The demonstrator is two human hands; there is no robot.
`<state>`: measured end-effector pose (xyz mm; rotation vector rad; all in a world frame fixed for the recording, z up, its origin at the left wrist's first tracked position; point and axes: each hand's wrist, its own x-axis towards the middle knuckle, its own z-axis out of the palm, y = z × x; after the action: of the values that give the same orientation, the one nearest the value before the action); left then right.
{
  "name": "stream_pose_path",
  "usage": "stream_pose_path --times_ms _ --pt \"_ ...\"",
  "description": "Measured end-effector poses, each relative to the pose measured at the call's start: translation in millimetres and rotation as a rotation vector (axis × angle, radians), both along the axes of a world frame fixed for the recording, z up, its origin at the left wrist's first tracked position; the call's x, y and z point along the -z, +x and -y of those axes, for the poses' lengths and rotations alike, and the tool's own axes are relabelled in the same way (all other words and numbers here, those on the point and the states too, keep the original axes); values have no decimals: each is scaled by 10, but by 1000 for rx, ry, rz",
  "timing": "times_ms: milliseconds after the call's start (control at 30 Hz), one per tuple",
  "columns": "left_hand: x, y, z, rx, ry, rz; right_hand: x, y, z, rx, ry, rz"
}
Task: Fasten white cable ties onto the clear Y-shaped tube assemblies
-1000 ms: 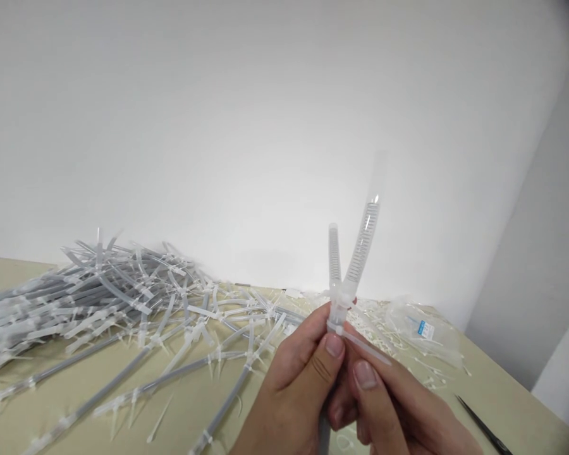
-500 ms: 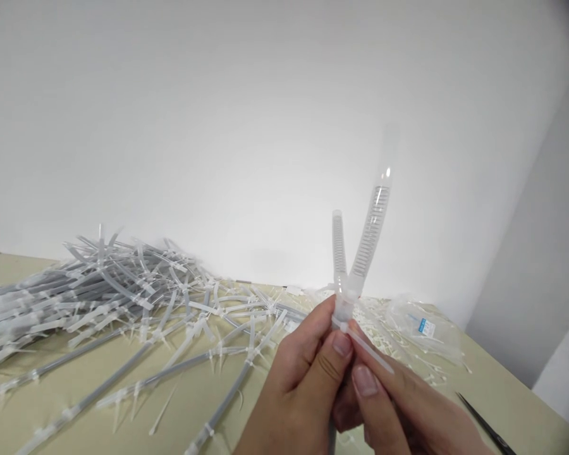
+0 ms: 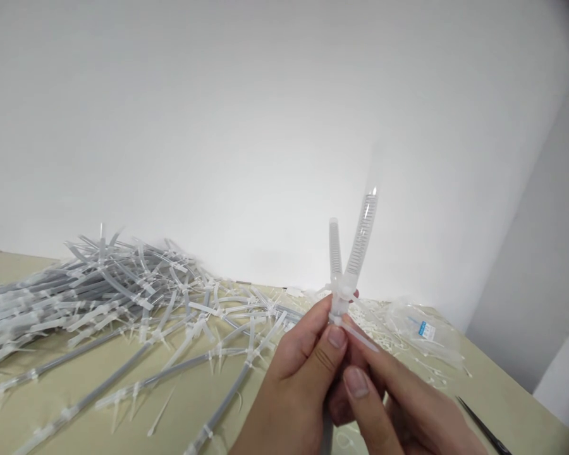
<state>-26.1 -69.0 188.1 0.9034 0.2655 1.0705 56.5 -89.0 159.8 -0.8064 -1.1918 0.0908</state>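
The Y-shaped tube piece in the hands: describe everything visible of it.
The Y-shaped tube piece, seemingly clear plastic, is held upright above the table. Its short branch stands nearly vertical; the longer branch leans right, its end faint. Fine coil-like ribs show in both. Below their whitish joint, a white cable tie circles the stem, its tail slanting down rightward. The left hand grips the stem; the right hand is at the tail, its hold unclear.

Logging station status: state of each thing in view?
Clear Y-shaped plastic tubing: held, branches upward
White plastic cable tie: looped round tubing, tail untrimmed
Left hand: grip closed on tubing
Right hand: fingers curled
Grey plastic tubing pile: tangled
Loose white ties: scattered
Clear plastic bag: crumpled
Black pointed tool: lying, partly visible
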Motion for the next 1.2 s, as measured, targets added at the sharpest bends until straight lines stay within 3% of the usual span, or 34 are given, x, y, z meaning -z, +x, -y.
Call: stream_pose_path --times_ms 133,233,333,500,867,1067,1200 --pt "14 53 -13 -18 61 35 -22 101 -42 -150 -60 -231" --pt "26 95 -38 7 70 16 -78 313 -78 -300 -10 -400" --pt "44 142 -55 -55 41 6 -139 541 -68 -373 -6 -601" --pt "49 164 -54 -85 41 -24 -181 706 1 -524 -50 -637" --pt "-87 -32 30 -204 56 -49 -173 542 -44 -451 -69 -696" --pt "-142 -108 42 -286 35 -49 -154 608 -51 -425 -34 -709" --pt "-130 -141 -55 -250 41 -52 -121 705 -82 -410 -6 -689"
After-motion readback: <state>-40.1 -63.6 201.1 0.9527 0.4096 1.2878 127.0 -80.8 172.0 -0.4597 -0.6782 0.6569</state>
